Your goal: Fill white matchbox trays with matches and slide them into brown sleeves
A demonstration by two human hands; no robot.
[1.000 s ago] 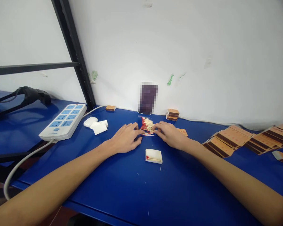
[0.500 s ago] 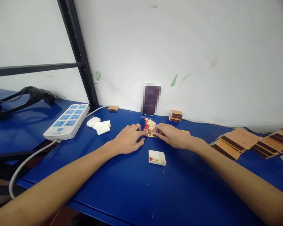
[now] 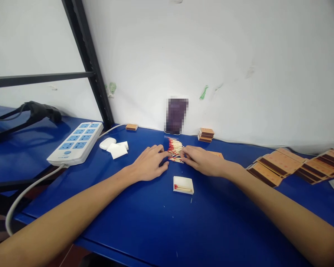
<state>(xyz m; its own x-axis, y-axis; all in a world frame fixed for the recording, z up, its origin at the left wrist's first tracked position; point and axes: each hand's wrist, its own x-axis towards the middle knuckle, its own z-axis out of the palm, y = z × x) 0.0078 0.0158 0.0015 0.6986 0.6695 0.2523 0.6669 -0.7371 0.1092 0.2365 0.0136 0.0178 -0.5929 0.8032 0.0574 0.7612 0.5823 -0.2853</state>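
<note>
A heap of red-headed matchsticks lies on the blue table between my two hands. My left hand is at the heap's left side, its index fingertip touching the red ends, thumb held apart. From the right, my right hand has its curled fingertips closed on the plain ends of matchsticks at the heap's near edge; part of the grip is hidden. A few sticks lie slightly apart at that near edge. Closer to me is a white matchbox tray, with a few matchsticks along its front side.
Matchboxes are stacked by the wall, near a phone-like blurred object. Another matchbox lies further left. Flattened matchbox sleeves spread at right. At left are a power strip, a white case and white paper pieces.
Some matchsticks at the near edge have separated a little from the heap. My left index finger has drawn back slightly. The whole view has shifted a little.
</note>
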